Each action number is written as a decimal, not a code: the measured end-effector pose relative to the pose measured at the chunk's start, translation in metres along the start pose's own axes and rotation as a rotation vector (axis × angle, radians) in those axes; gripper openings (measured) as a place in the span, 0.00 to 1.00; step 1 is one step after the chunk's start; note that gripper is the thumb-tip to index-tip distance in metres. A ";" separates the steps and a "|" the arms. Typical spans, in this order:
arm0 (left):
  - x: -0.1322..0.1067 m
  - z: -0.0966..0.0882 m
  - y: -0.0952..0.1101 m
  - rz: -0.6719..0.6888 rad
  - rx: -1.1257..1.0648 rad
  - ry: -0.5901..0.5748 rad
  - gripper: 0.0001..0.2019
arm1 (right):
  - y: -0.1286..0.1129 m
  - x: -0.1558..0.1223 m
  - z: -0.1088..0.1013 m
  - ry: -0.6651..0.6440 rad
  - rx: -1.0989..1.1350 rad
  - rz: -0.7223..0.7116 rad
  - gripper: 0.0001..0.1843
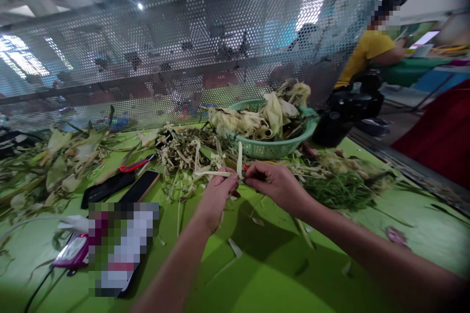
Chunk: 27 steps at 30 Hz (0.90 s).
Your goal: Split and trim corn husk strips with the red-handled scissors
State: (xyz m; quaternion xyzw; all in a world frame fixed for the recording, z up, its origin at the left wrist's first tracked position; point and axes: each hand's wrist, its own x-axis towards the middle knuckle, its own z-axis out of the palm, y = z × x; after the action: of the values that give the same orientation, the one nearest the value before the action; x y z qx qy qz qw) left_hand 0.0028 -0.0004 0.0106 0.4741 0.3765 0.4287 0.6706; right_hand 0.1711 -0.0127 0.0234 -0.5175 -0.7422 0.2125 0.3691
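Both my hands meet above the green table (279, 274), near its middle. My left hand (217, 194) is closed in a pinch on pale dried husk strips (216, 173) that stick out to the left and upward. My right hand (276, 183) is also closed, fingers pinching the same bundle of strips from the right side. One strip (240, 159) stands upright between the two hands. Just beyond them lies a heap of shredded husk pieces (183, 149).
A teal plastic basket (273, 148) full of husks stands behind my hands. Phones (139, 186) and red-handled scissors (136, 164) lie to the left, with green leaves (55, 156) further left and grass-like scraps (341, 188) on the right. A perforated metal screen (183, 49) backs the table. A person in yellow (367, 54) sits at far right.
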 end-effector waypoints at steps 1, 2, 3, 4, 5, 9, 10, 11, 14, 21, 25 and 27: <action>-0.001 0.001 0.000 -0.008 -0.037 0.013 0.11 | 0.001 0.001 0.000 -0.008 0.001 0.005 0.06; -0.001 0.001 0.000 -0.015 -0.074 0.025 0.12 | 0.002 0.002 -0.001 -0.017 0.004 0.012 0.06; -0.001 0.002 -0.001 -0.022 -0.108 0.036 0.12 | 0.004 0.002 -0.001 -0.027 0.010 0.023 0.06; -0.001 0.002 -0.001 -0.026 -0.140 0.042 0.13 | 0.005 0.003 -0.001 -0.034 0.022 0.037 0.06; -0.001 0.001 -0.002 -0.029 -0.167 0.040 0.13 | 0.006 0.003 -0.001 -0.039 0.037 0.053 0.06; 0.000 -0.002 -0.002 0.002 -0.090 -0.001 0.12 | 0.005 0.004 -0.003 -0.078 0.186 0.114 0.08; 0.000 -0.002 -0.001 0.016 -0.026 -0.016 0.12 | 0.004 0.004 -0.004 -0.100 0.261 0.130 0.09; -0.001 -0.003 0.000 0.024 0.039 -0.035 0.11 | 0.003 0.004 -0.005 -0.122 0.341 0.151 0.11; -0.003 -0.002 0.002 -0.005 0.175 -0.111 0.11 | 0.001 0.004 -0.005 -0.113 0.508 0.233 0.13; -0.002 0.001 0.000 0.102 0.342 -0.218 0.08 | 0.003 0.004 -0.001 0.012 0.534 0.258 0.14; -0.002 0.002 0.001 0.143 0.352 -0.269 0.06 | 0.002 0.003 0.002 0.050 0.508 0.216 0.13; -0.003 0.002 0.002 0.126 0.328 -0.297 0.06 | 0.002 0.003 0.002 0.069 0.487 0.194 0.13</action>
State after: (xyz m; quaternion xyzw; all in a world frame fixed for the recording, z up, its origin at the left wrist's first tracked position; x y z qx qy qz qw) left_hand 0.0033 -0.0036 0.0134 0.6572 0.3080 0.3284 0.6045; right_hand 0.1702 -0.0093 0.0218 -0.4891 -0.6030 0.4015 0.4857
